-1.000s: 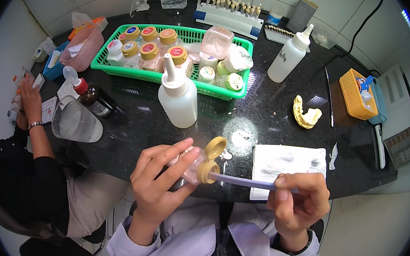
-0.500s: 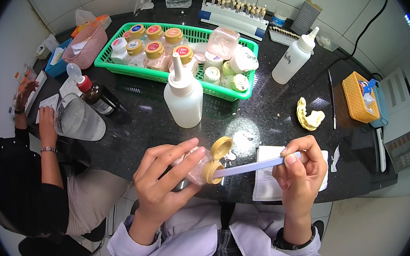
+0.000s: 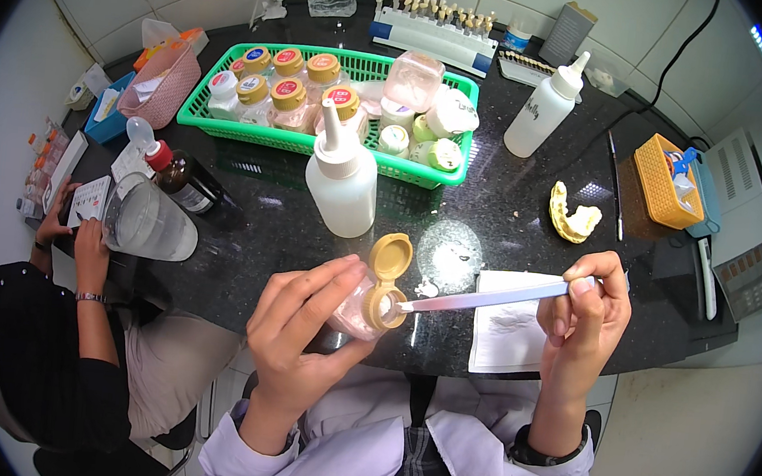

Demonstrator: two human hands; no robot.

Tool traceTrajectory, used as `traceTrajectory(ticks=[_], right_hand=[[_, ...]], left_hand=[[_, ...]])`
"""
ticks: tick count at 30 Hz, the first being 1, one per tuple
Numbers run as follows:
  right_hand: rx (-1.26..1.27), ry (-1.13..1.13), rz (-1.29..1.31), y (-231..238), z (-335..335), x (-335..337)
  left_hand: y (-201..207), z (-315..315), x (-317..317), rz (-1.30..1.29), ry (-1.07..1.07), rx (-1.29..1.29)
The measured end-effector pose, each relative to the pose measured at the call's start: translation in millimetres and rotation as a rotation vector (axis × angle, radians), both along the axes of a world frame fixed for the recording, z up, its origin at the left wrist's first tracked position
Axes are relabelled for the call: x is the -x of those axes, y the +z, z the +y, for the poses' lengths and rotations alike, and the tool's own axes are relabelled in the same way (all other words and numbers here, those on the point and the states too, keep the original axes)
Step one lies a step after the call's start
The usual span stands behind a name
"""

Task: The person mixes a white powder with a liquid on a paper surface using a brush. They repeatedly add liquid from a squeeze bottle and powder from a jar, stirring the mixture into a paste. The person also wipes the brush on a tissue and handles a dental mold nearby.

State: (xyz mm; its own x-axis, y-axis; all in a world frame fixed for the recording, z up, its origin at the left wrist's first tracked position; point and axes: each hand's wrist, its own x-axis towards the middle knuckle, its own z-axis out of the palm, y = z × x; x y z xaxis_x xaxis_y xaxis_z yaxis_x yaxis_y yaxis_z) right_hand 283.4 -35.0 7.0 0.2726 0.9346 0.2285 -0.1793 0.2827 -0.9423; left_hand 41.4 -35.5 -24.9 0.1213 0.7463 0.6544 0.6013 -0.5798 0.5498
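Note:
Tilted in my left hand is a small clear bottle of pale pink powder, its gold flip cap standing up and its mouth facing right. My right hand pinches the far end of a long, flat lavender spatula. The spatula's whitish tip is at the bottle's mouth; I cannot tell whether it touches the rim. Below the spatula lies a white paper pad. A white squeeze bottle with a pointed nozzle stands just beyond my left hand.
Several gold-capped bottles fill a green basket behind. A yellowish dental cast, a thin brush, another squeeze bottle and a yellow basket are to the right. At left, a person writes beside a clear pitcher and brown bottle.
The spatula's tip has come out from inside the bottle to its mouth as my right hand moved right. The bottle has turned, showing its opening more. The other person's raised hand has come down.

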Motion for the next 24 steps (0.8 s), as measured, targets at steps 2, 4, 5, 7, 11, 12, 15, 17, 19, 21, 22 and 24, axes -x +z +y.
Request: traceTrajectory(ticks=[2, 4, 5, 7, 11, 12, 15, 17, 19, 21, 22, 24], right_hand=[[0.008, -0.023, 0.001, 0, 0, -2], [0.02, -0.048, 0.007, 0, -1, -4], [0.022, -0.06, 0.021, -1, -1, -5], [0.024, -0.085, 0.049, -3, -1, -9], [0.018, -0.124, 0.048, -6, -1, -16], [0.013, -0.13, 0.046, -6, -1, -18], [0.01, -0.145, 0.057, -6, -2, -23], [0.015, -0.15, 0.062, -6, -3, -24], [0.021, -0.164, 0.056, -8, -5, -26], [0.026, -0.172, 0.063, -11, -6, -28], [0.028, -0.174, 0.067, -13, -7, -29], [0.028, -0.167, 0.065, -15, -8, -30]], left_hand=[[0, 0, 0, -0.006, 0.006, -0.001], [-1, -1, 1, -0.011, 0.016, 0.0], [0, -2, 0, -0.027, 0.032, 0.036], [3, -4, -2, -0.059, 0.066, 0.105], [6, -8, 1, -0.18, 0.057, 0.281], [1, -7, 4, -0.247, 0.032, 0.302], [1, -6, 6, -0.414, -0.043, 0.352], [5, -8, 7, -0.444, -0.062, 0.388], [8, -10, 9, -0.408, -0.062, 0.431], [4, -10, 7, -0.412, -0.068, 0.433], [3, -10, 6, -0.414, -0.07, 0.434], [13, -11, 4, -0.325, -0.064, 0.461]])
